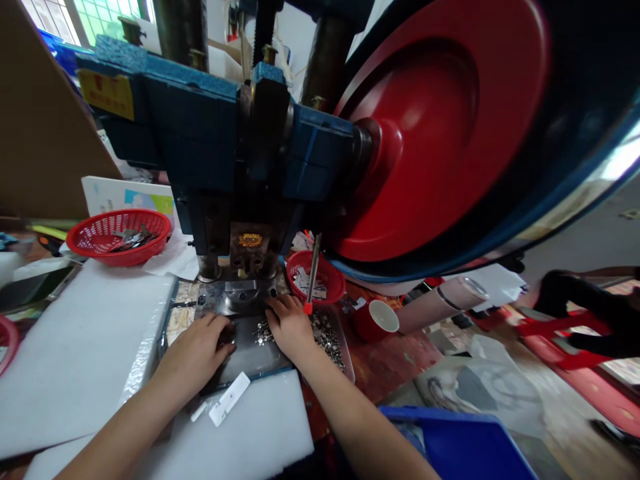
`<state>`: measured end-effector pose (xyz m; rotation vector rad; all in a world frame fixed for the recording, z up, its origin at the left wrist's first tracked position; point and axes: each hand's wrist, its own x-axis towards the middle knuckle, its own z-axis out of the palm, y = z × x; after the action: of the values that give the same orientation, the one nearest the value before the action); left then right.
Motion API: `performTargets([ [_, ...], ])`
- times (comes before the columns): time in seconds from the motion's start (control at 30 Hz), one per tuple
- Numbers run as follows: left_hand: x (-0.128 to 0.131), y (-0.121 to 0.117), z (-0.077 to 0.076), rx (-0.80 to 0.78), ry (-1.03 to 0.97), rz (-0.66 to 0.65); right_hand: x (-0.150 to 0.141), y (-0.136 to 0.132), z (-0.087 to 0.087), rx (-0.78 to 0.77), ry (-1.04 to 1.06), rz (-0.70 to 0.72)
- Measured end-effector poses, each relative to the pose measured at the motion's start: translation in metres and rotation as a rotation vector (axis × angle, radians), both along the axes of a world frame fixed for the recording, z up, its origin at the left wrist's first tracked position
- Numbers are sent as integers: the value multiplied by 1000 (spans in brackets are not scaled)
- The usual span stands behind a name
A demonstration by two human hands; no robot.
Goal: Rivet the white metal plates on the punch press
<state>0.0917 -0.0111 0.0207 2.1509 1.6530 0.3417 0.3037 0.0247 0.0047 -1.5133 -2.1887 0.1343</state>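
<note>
The left grip (197, 348) is curling half-closed above the plate (250, 350); whether it is pinching anything cannot be told. The right grip (293, 330) is bending its fingers near the die (240, 300), its hold also unclear. Small, shiny metal bits (262, 332) are lying loose on the plate beside it. The hands are apparently handling parts, probably calling for fine fingertip control.

Daylight enters through the window (107, 17) at upper left, tinted green. Highlights appear on the red wheel (425, 133); the press body (200, 133) is in shadow. Foam (75, 347) appears pale. Wide-angle distortion stretches the edges. Fine detail is soft; small metal parts (327, 340) lack sharpness.
</note>
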Motion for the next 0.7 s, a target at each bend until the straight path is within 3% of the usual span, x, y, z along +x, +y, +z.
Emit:
performTargets([
  [0.4, -3, 5, -1, -37, -169, 23, 0, 0, -2, 18, 50, -6],
  [0.57, -2, 6, 5, -20, -309, 174, -14, 17, 17, 72, 215, 28],
  [0.7, -2, 7, 7, -10, -397, 265, -40, 41, 35, 69, 173, 48],
])
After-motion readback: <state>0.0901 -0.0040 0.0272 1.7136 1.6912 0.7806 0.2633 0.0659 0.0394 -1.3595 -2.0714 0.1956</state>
